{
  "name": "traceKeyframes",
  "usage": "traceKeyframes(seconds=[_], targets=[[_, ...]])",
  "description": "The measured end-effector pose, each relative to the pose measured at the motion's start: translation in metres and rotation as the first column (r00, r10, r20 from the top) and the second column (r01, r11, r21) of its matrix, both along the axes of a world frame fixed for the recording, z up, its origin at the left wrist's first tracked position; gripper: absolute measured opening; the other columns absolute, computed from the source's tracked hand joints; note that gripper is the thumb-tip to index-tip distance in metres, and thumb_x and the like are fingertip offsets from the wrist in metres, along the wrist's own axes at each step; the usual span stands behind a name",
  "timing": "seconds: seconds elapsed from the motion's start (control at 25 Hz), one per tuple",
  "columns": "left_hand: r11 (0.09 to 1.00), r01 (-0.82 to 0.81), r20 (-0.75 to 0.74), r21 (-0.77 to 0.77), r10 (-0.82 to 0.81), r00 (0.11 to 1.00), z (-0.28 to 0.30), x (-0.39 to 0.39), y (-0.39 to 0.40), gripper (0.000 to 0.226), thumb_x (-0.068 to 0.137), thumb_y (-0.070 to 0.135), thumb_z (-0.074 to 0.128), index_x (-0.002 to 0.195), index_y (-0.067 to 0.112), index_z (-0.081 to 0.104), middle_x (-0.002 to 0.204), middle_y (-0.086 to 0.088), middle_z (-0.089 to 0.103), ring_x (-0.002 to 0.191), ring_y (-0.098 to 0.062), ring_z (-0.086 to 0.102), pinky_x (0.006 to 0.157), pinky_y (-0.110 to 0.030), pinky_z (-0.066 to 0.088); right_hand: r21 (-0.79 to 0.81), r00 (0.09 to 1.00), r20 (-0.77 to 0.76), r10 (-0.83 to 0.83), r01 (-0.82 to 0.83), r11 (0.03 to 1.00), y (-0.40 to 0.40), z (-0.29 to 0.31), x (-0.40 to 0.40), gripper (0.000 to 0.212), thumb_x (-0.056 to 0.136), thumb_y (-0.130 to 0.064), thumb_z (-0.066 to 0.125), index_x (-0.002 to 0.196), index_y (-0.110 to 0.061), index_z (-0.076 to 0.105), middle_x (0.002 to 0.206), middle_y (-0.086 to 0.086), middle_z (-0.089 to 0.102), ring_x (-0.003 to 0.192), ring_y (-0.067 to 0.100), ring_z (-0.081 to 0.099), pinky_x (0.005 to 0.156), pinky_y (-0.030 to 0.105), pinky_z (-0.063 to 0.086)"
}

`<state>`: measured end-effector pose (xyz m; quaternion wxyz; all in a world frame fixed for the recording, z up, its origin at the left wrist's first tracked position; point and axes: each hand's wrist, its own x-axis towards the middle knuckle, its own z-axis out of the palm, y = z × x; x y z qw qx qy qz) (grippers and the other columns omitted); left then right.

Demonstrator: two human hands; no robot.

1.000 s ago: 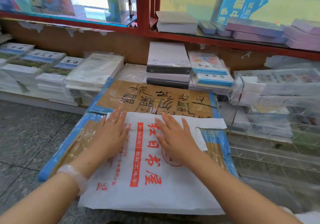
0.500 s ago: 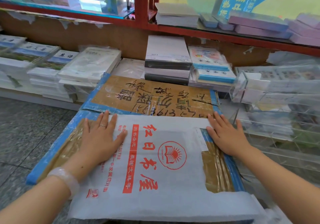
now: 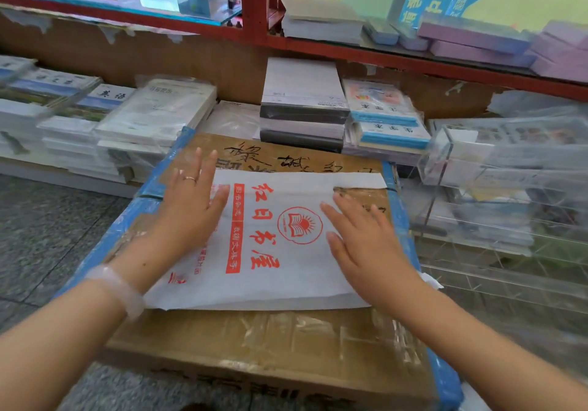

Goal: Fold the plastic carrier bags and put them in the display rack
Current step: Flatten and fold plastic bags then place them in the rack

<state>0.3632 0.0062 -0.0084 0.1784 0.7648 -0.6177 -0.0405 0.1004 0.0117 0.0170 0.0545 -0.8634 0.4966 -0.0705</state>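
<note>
A white plastic carrier bag (image 3: pixel 270 270) with red print and a round red logo lies flat on a taped brown cardboard box (image 3: pixel 286 340). My left hand (image 3: pixel 191 206) presses flat on the bag's left edge, fingers straight, a ring on one finger. My right hand (image 3: pixel 359 238) lies flat on the bag's right side, fingers straight and pointing up and left. A clear acrylic display rack (image 3: pixel 496 187) stands to the right of the box.
Stacks of wrapped books and paper (image 3: pixel 302 105) line the low shelf behind the box. A red-framed glass shelf (image 3: pixel 350 50) with more stacks runs above. Grey stone floor (image 3: pixel 47 235) lies to the left.
My right hand slid from the bag's upper right corner inward onto its right side. The bag now sits farther up the box, and the view has shifted down.
</note>
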Motion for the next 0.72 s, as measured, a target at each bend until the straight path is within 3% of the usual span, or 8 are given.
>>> traceKeyframes(seconds=[0.12, 0.2, 0.28, 0.44, 0.52, 0.6, 0.68, 0.72], targets=[[0.982, 0.188, -0.088, 0.022, -0.185, 0.979, -0.012, -0.023, 0.066, 0.076, 0.083, 0.066, -0.008, 0.144, 0.022, -0.015, 0.156, 0.004, -0.013, 0.141, -0.006, -0.014, 0.112, -0.024, -0.008, 0.158, 0.978, 0.033, 0.204, -0.206, 0.966, 0.041, -0.011, 0.034, 0.058, 0.093, -0.045, 0.009, 0.150, -0.035, 0.004, 0.159, -0.009, -0.005, 0.142, 0.003, -0.014, 0.112, 0.034, -0.016], [0.967, 0.208, 0.006, 0.149, -0.211, 0.977, -0.029, -0.017, 0.096, 0.099, 0.056, 0.075, -0.037, 0.136, 0.018, -0.024, 0.156, 0.002, -0.015, 0.134, 0.000, -0.020, 0.111, -0.024, -0.011, 0.116, 0.955, -0.041, 0.292, -0.286, 0.951, 0.061, -0.038, 0.051, 0.055, 0.096, -0.047, 0.011, 0.149, -0.037, 0.014, 0.159, -0.006, 0.003, 0.146, 0.012, 0.002, 0.115, 0.051, 0.000], [0.965, 0.151, 0.067, 0.214, -0.168, 0.983, -0.037, -0.001, 0.110, 0.097, 0.053, 0.072, -0.035, 0.135, 0.020, -0.028, 0.152, 0.006, -0.024, 0.130, 0.001, -0.025, 0.112, -0.028, -0.012, 0.067, 0.962, -0.104, 0.253, -0.247, 0.967, 0.066, -0.054, 0.046, 0.056, 0.098, -0.052, 0.002, 0.148, -0.038, 0.021, 0.157, -0.004, 0.009, 0.145, 0.020, 0.015, 0.112, 0.060, 0.016], [0.938, 0.131, 0.119, 0.321, -0.177, 0.977, -0.032, 0.021, 0.124, 0.105, 0.039, 0.079, -0.041, 0.132, 0.032, -0.031, 0.141, 0.012, -0.035, 0.131, -0.001, -0.029, 0.109, -0.030, -0.022, 0.187, 0.986, -0.142, 0.085, -0.057, 0.981, 0.052, -0.057, -0.023, 0.082, 0.058, -0.070, -0.039, 0.135, -0.046, -0.025, 0.146, -0.013, -0.032, 0.140, 0.010, -0.024, 0.111, 0.039, -0.017], [0.941, 0.131, 0.119, 0.311, -0.175, 0.977, -0.034, 0.029, 0.129, 0.108, 0.042, 0.081, -0.040, 0.136, 0.029, -0.027, 0.143, 0.011, -0.031, 0.133, -0.003, -0.028, 0.101, -0.024, -0.032, 0.202, 0.986, -0.166, 0.000, 0.034, 0.979, 0.047, -0.051, -0.059, 0.092, 0.046, -0.075, -0.044, 0.131, -0.046, -0.028, 0.143, -0.017, -0.036, 0.135, 0.002, -0.030, 0.108, 0.032, -0.021], [0.932, 0.183, 0.155, 0.314, -0.241, 0.958, -0.030, 0.035, 0.141, 0.105, 0.065, 0.083, -0.021, 0.147, 0.018, -0.007, 0.154, -0.001, -0.008, 0.140, -0.006, -0.021, 0.106, -0.022, -0.026, 0.184, 0.987, -0.162, -0.017, 0.047, 0.982, 0.050, -0.054, -0.084, 0.092, 0.058, -0.079, -0.034, 0.140, -0.041, -0.020, 0.149, -0.017, -0.028, 0.138, 0.000, -0.023, 0.110, 0.029, -0.020], [0.865, 0.254, 0.137, 0.433, -0.341, 0.930, -0.023, 0.040, 0.160, 0.090, 0.086, 0.076, 0.009, 0.149, 0.012, 0.018, 0.154, -0.012, 0.021, 0.145, -0.013, -0.007, 0.113, -0.027, -0.004, 0.138, 0.979, -0.202, 0.037, -0.009, 0.990, 0.066, -0.049, -0.097, 0.082, 0.085, -0.075, -0.004, 0.151, -0.028, 0.011, 0.158, -0.001, 0.009, 0.144, 0.010, 0.011, 0.114, 0.031, -0.002], [0.840, 0.297, 0.136, 0.454, -0.395, 0.909, -0.028, 0.043, 0.169, 0.088, 0.086, 0.075, 0.016, 0.149, 0.014, 0.018, 0.155, -0.010, 0.020, 0.145, -0.015, -0.001, 0.113, -0.029, 0.003, 0.156, 0.976, -0.208, 0.066, -0.033, 0.987, 0.074, -0.048, -0.102, 0.075, 0.091, -0.070, 0.010, 0.148, -0.023, 0.026, 0.153, 0.005, 0.029, 0.138, 0.014, 0.027, 0.112, 0.031, 0.007]])
